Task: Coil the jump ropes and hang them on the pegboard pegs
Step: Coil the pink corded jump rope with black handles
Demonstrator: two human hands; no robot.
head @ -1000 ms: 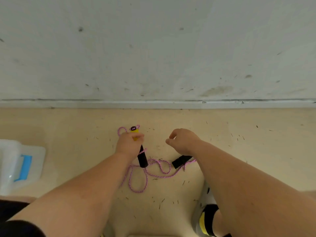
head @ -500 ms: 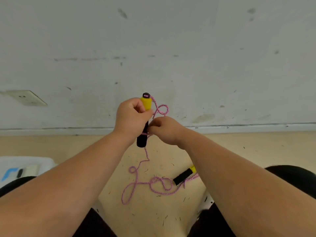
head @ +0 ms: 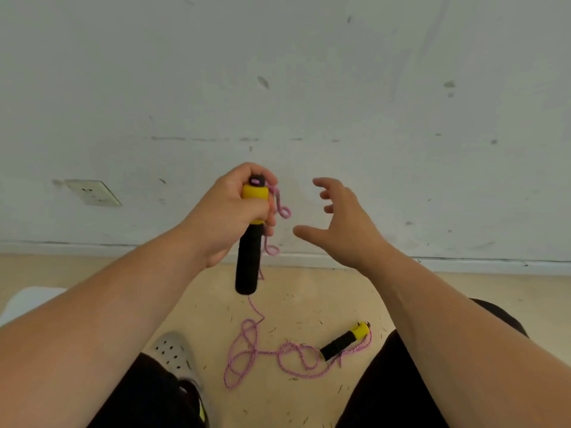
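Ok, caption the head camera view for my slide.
Left hand grips one jump-rope handle, right hand open beside it; pink rope trails to the second handle on the floor.

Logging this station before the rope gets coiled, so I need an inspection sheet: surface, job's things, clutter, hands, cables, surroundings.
Surface: tan floor, scattered with small dark specks.
Job's things: pink jump rope mostly loose on the floor; one handle held upright, second handle lying on the floor.
Clutter: white object at the left edge, unclear what; grey shoe.
Hands: left hand grips the raised handle; right hand open, holding nothing.
Cables: nothing seen.
Surroundings: scuffed white wall with a socket; no pegboard in view.
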